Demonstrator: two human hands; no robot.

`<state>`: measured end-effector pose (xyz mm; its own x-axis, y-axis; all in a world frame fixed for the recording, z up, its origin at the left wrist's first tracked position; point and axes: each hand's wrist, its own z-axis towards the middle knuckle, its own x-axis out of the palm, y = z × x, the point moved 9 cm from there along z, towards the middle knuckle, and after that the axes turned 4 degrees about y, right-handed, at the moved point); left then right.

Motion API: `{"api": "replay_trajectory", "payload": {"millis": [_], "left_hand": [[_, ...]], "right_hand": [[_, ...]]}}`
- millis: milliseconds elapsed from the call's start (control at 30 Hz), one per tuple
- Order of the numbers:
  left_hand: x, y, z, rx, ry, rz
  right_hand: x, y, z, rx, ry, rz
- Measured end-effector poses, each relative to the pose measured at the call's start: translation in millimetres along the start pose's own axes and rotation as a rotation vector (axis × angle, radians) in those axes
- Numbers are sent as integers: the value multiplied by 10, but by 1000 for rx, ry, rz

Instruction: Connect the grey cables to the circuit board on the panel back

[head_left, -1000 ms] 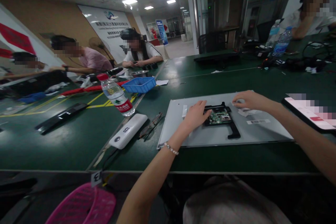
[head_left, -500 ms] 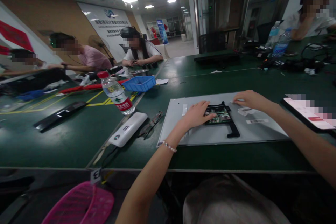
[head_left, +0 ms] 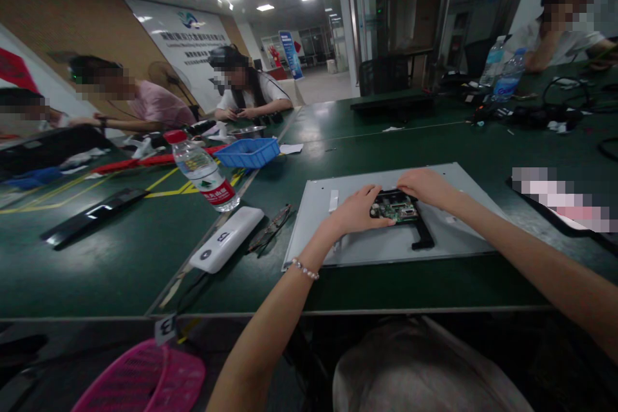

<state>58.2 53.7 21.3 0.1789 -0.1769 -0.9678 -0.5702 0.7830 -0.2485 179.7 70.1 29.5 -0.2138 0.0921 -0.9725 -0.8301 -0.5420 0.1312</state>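
A green circuit board sits in a black plastic frame on a flat grey panel. My left hand, with a beaded bracelet at its wrist, spans the board's left side, fingers at the upper edge and thumb along the lower. At the frame's upper right corner, my right hand has its fingers bent and closed together. Its fingertips are partly hidden, so what they pinch cannot be made out. A white strip lies on the panel left of my left hand.
Left of the panel are glasses, a white power bank, a water bottle and a blue tray. A phone lies to the right. Below the table edge is a pink basket. Several people sit around.
My right hand has moved left from the panel's upper right part to the black frame's upper corner. My left hand stays at the board. The view has shifted slightly.
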Motion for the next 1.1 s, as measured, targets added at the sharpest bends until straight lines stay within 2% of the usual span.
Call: {"api": "replay_trajectory", "payload": {"millis": [233, 433, 567, 700, 800, 867, 967, 1100], "left_hand": [[-23, -30, -2, 25, -6, -22], [-11, -23, -5, 22, 10, -16], [-15, -27, -14, 20, 22, -25], [-15, -5, -13, 5, 31, -27], [-4, 20, -6, -10, 38, -12], [1, 33, 0, -16, 37, -5], [4, 39, 7, -21, 37, 2], [7, 32, 6, -19, 40, 9]], "right_hand": [[75, -66, -4, 25, 16, 12], [138, -112, 20, 41, 48, 111], [47, -196, -46, 38, 24, 159], [-89, -527, -281, 160, 14, 203], [-16, -847, -571, 341, 150, 272], [66, -944, -742, 405, 246, 306], [109, -919, -830, 410, 271, 311], [169, -769, -746, 367, 285, 352]]}}
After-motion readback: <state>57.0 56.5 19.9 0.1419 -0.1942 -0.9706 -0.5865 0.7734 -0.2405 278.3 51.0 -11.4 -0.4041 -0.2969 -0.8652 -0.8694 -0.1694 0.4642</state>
